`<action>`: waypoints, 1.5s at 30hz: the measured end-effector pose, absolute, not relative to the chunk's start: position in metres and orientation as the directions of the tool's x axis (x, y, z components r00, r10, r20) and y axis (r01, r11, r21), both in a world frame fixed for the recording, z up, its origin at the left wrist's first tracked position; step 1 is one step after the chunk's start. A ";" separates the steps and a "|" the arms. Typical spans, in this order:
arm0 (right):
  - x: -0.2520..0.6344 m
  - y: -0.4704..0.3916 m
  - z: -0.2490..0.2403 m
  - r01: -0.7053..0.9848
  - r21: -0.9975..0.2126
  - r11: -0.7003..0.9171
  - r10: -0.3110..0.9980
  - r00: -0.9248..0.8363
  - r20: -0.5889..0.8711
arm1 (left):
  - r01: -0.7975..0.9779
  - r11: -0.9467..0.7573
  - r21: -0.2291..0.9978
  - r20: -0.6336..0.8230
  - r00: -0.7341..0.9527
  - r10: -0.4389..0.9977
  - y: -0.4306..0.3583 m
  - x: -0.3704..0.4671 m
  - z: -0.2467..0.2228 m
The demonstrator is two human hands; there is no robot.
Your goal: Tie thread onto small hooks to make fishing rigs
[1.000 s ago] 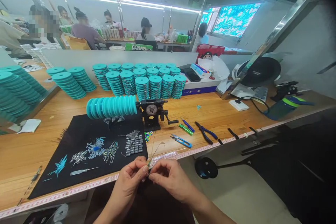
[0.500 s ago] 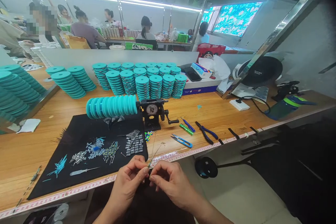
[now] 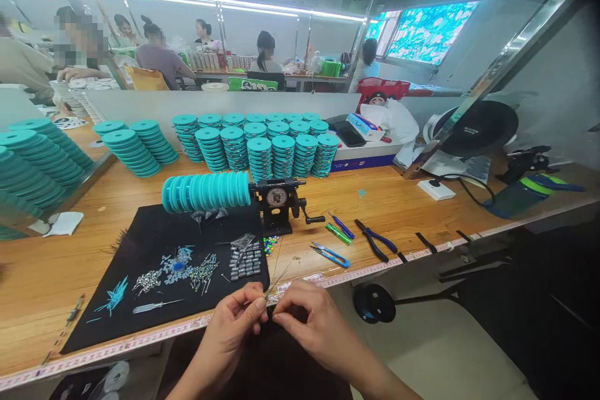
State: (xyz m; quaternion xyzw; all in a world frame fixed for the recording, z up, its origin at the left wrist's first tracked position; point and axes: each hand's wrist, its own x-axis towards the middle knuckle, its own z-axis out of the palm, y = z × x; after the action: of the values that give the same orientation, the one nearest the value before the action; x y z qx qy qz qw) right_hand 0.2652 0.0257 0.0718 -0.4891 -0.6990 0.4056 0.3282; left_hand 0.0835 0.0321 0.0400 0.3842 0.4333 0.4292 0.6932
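Observation:
Just off the table's front edge, my left hand (image 3: 237, 322) pinches thin wires (image 3: 276, 280) between thumb and index finger; their loose ends stick up toward the mat. Close on its right, my right hand (image 3: 307, 315) has thumb and index finger pressed together, and what they hold is too small to make out. Beyond my hands lies a black mat (image 3: 187, 306) with metal pins (image 3: 205, 274), clear-blue pieces (image 3: 177, 264), grey cylinders (image 3: 246, 261) and teal strips (image 3: 116, 295). Teal spools (image 3: 206, 192) sit on the shaft of a black hand-crank winder (image 3: 276, 200).
Blue snips (image 3: 330, 254), pliers (image 3: 375, 240) and a screwdriver (image 3: 157, 306) lie on the wooden table (image 3: 398, 200). Stacked teal spools (image 3: 260, 159) stand behind the winder. A measuring tape (image 3: 187, 325) runs along the front edge. Several people sit beyond the partition.
The camera view has shifted slightly, moving the table to the right in the picture. My right hand has drawn a little away from my left hand, which keeps its pinch on the wires.

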 end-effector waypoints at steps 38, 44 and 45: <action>0.243 0.027 0.028 -0.344 -0.927 -0.148 0.988 -0.012 -0.153 | -0.467 0.551 0.692 -0.451 0.318 0.834 0.026 0.104 0.054; 0.231 0.021 0.028 -0.597 -0.740 -0.312 0.945 -0.116 -0.304 | -0.484 0.547 0.683 -0.420 0.353 0.836 0.025 0.106 0.055; 0.230 0.020 0.028 -0.611 -0.723 -0.323 0.941 -0.128 -0.313 | -0.488 0.550 0.678 -0.419 0.358 0.835 0.025 0.106 0.055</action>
State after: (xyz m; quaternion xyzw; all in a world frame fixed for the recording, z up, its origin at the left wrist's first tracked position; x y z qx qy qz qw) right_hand 0.2305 0.0197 0.0283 -0.3805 -0.2172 0.7189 0.5397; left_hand 0.1058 0.0250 0.0550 0.2259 0.3835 0.4173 0.7923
